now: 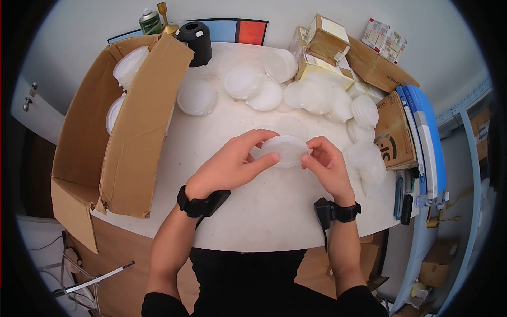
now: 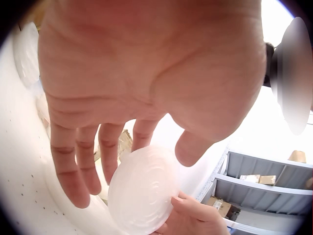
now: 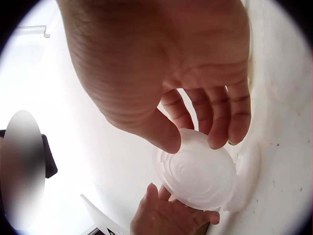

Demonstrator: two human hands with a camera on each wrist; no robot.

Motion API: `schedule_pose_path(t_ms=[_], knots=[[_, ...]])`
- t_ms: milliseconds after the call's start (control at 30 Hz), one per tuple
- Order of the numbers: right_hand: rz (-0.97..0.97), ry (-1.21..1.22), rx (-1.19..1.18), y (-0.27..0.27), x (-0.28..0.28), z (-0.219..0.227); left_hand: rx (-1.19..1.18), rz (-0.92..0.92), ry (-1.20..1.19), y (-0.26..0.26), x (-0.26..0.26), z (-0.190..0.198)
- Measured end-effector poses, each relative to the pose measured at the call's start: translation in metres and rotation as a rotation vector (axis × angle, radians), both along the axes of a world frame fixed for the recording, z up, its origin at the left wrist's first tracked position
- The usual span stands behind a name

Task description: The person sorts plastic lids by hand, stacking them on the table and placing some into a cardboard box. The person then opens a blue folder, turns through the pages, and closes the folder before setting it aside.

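Translucent lid (image 1: 285, 154) between two hands over the middle of the table

A round, whitish translucent lid is tilted above the white table (image 1: 248, 219), about midway between front and back edges. The right hand (image 1: 328, 164) pinches its right rim between thumb and forefinger, the other fingers loosely bent. The left hand (image 1: 232, 162) is spread wide about the left side, fingers long and relaxed, thumb over the near rim; I cannot tell how firmly it touches. Faint rings show on the lid's face.

Similar lids (image 1: 244, 83) lie in overlapping piles along the table's back part, and further piles (image 1: 364, 158) run down near the right edge. A tall open cardboard box (image 1: 138, 150) stands along the left edge, with white round stacks (image 1: 131, 64) inside. A black cylinder (image 1: 196, 45) stands at the back edge just beside that box. Small cartons (image 1: 328, 39) are heaped toward the back right corner. A printed cardboard box (image 1: 393, 132) and blue binders (image 1: 430, 137) stand upright at the right edge.
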State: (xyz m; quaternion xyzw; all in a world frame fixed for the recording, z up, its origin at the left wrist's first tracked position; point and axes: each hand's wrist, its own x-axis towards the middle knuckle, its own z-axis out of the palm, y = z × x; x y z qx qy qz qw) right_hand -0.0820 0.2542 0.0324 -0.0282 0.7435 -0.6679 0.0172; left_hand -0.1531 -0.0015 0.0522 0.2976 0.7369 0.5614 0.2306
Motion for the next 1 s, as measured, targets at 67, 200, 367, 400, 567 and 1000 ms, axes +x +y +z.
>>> schedule_pose_path(t_ms=[67,200,367,400,567,1000], knots=[[-0.009,-0.028,-0.01,-0.001,-0.001,0.002,-0.08,0.037,0.047,-0.004,-0.001,-0.009],[-0.015,-0.011,0.058,-0.004,-0.001,0.001,-0.144,0.115,0.271,-0.005,0.005,-0.012],[-0.068,-0.045,0.092,-0.003,-0.003,0.001,-0.266,0.214,0.48,-0.005,0.008,-0.018],[-0.087,-0.05,0.098,-0.003,-0.004,0.001,-0.268,0.211,0.478,-0.005,0.008,-0.018],[-0.133,-0.082,0.067,-0.003,-0.005,0.001,-0.242,0.102,0.405,-0.007,0.003,-0.016],[-0.132,-0.131,0.046,-0.005,-0.003,0.003,-0.177,0.0,0.265,-0.002,0.007,-0.01]])
